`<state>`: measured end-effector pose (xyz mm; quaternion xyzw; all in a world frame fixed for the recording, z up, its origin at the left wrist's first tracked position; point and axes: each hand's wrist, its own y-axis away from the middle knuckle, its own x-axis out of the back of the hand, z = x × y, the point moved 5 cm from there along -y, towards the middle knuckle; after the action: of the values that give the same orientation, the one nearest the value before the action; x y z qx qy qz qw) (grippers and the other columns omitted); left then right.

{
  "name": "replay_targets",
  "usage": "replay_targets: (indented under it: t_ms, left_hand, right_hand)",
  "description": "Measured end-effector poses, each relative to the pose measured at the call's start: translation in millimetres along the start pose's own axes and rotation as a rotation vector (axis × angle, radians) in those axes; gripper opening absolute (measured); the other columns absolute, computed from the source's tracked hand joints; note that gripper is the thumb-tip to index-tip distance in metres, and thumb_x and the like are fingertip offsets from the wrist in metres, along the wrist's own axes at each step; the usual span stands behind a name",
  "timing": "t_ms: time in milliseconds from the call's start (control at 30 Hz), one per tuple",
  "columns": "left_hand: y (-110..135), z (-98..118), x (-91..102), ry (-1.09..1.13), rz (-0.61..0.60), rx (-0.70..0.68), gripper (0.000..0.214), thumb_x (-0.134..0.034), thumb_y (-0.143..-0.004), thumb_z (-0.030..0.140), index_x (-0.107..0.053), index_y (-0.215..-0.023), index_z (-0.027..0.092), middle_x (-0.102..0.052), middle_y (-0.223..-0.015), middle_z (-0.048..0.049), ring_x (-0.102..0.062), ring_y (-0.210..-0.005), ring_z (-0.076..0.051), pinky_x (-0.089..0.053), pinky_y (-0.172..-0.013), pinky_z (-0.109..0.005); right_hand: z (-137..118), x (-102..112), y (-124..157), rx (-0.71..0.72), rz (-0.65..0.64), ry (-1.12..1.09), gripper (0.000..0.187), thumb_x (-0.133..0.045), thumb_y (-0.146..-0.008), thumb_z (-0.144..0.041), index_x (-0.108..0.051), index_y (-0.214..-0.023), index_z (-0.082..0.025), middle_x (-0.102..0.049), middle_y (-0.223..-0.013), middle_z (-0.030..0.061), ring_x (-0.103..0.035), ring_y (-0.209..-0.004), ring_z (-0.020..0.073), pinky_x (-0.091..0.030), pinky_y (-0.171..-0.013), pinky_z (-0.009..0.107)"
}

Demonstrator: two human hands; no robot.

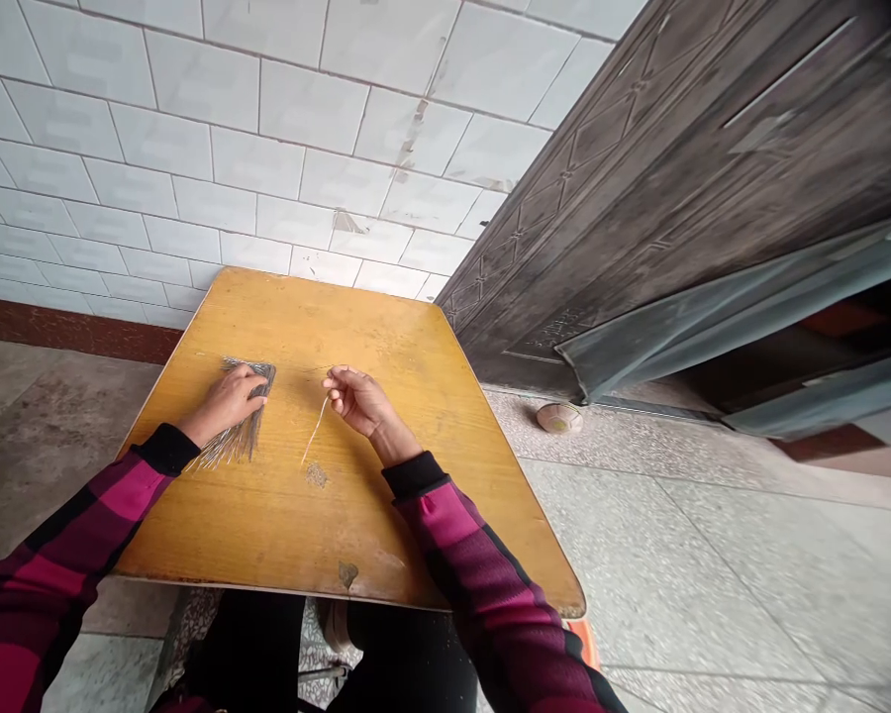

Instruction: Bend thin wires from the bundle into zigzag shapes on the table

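Note:
A bundle of thin grey metal wires (250,436), bent at a corner near its upper right, lies on the left part of the wooden table. My left hand (229,398) is over it, thumb and fingers gripping the bent end and covering part of the bundle. To the right, my right hand (357,401) is closed in a pinch above the tabletop. Between its thumb and fingertips is a single thin wire (314,430). One pale length of it slants down towards the table, and a fainter dark length runs left towards the bundle.
The yellow-brown table (386,515) has rounded corners and worn patches. A white tiled wall (289,178) stands behind it. On the right are a dark carved door (639,178), a grey-green curtain (683,317) and a roundish object (559,418) on the floor.

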<state>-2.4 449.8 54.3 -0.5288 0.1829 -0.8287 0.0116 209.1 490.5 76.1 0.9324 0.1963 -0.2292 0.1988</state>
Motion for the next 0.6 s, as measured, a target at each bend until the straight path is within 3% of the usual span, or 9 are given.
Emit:
replay_targets:
  t_ms: [167,300,433,600]
  left_hand:
    - [2,3,6.7,-0.044,-0.010,-0.030,0.026,-0.058,-0.082,0.026,-0.067,-0.104,0.015,-0.060,-0.105,-0.0120,-0.057,-0.099,-0.025,-0.046,-0.089,-0.038]
    - [2,17,31.4,-0.098,0.049,-0.010,0.024,-0.056,-0.083,0.030,-0.068,-0.100,0.017,-0.061,-0.106,-0.0122,-0.056,-0.101,-0.027,-0.045,-0.089,-0.040]
    - [3,61,47.8,0.128,0.057,-0.042,0.023,-0.051,-0.086,0.031,-0.068,-0.093,0.018,-0.066,-0.103,-0.0084,-0.059,-0.098,-0.023,-0.045,-0.089,-0.036]
    - [3,123,21.5,0.473,-0.176,-0.015,0.027,-0.049,-0.089,0.035,-0.067,-0.099,0.018,-0.070,-0.101,-0.0059,-0.063,-0.092,-0.019,-0.047,-0.082,-0.030]
  right_hand:
    - [1,28,34,-0.030,-0.036,0.024,0.009,-0.064,-0.081,-0.019,-0.059,-0.074,-0.016,-0.066,-0.061,-0.0012,-0.052,-0.041,0.0048,-0.042,-0.037,0.011]
    - [6,44,49,-0.025,-0.078,0.043,0.015,-0.072,-0.073,-0.025,-0.059,-0.072,-0.016,-0.064,-0.059,-0.0016,-0.050,-0.041,0.0045,-0.043,-0.040,0.012]
    - [13,44,55,-0.048,-0.172,0.050,0.019,-0.075,-0.070,-0.027,-0.062,-0.073,-0.015,-0.063,-0.057,-0.0018,-0.047,-0.039,0.0029,-0.038,-0.038,0.010]
    - [20,32,64,-0.080,-0.322,0.068,0.019,-0.075,-0.070,-0.029,-0.067,-0.077,-0.013,-0.064,-0.057,-0.0012,-0.043,-0.037,0.0018,-0.030,-0.035,0.011]
